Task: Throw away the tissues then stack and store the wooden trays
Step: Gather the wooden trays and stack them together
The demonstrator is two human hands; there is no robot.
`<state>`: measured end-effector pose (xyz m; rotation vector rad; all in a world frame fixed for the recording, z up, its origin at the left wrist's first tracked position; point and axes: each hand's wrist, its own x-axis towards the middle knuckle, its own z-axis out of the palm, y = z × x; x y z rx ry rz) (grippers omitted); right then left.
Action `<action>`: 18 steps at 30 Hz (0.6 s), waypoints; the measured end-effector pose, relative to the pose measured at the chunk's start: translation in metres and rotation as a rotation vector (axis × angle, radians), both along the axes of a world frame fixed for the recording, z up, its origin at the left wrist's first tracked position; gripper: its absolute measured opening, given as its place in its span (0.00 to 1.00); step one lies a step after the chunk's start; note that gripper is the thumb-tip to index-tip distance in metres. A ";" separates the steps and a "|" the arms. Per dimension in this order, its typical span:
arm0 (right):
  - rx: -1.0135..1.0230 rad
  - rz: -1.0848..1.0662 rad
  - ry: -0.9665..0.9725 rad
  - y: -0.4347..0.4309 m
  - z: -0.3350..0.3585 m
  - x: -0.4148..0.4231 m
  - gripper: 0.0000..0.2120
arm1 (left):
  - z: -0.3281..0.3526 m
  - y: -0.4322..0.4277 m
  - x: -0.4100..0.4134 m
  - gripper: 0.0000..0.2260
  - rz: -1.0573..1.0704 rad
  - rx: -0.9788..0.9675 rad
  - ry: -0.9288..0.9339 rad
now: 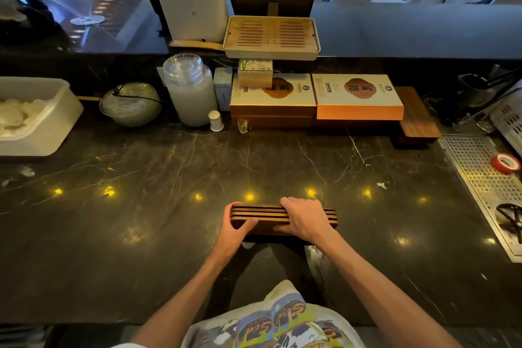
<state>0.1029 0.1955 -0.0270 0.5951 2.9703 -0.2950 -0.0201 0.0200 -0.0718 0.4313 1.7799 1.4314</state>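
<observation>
A stack of several dark wooden trays [268, 213] is tipped up on its long edge over the near middle of the black marble counter [141, 220]. My left hand [236, 230] grips the stack's left end, thumb on the near face. My right hand [303, 219] is clamped over the top right part, fingers curled over the far side. No tissues are in sight on the counter around the stack.
Two boxed gift sets [358, 96] and a dark wooden board [418, 118] line the back. A glass jar [192, 90], a bowl [131, 104] and a white tub [36, 118] stand at the left. A perforated metal drain panel [480, 175] with red tape [505, 164] is on the right.
</observation>
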 end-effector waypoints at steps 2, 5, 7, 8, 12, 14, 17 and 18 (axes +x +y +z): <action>-0.006 -0.007 -0.005 -0.001 0.005 0.000 0.23 | -0.003 0.000 0.004 0.36 0.021 -0.048 -0.042; -0.101 -0.111 0.022 -0.005 0.012 0.008 0.23 | -0.004 0.000 0.014 0.46 0.103 -0.038 -0.098; -0.281 -0.261 0.063 -0.011 0.016 0.020 0.26 | 0.002 0.001 0.025 0.50 0.164 0.000 -0.193; -0.398 -0.348 0.091 -0.015 0.018 0.026 0.28 | 0.007 0.003 0.033 0.50 0.187 0.034 -0.267; -1.147 -0.728 0.347 -0.035 0.022 0.035 0.34 | 0.025 0.013 0.069 0.47 0.201 0.020 -0.407; -1.280 -0.804 0.434 -0.041 0.025 0.034 0.29 | 0.038 0.015 0.073 0.46 0.185 -0.044 -0.366; -1.287 -0.694 0.310 -0.050 0.032 0.034 0.29 | 0.058 0.003 0.068 0.44 0.206 -0.087 -0.347; -1.229 -0.620 0.299 -0.055 0.035 0.036 0.31 | 0.063 -0.003 0.065 0.42 0.206 -0.080 -0.369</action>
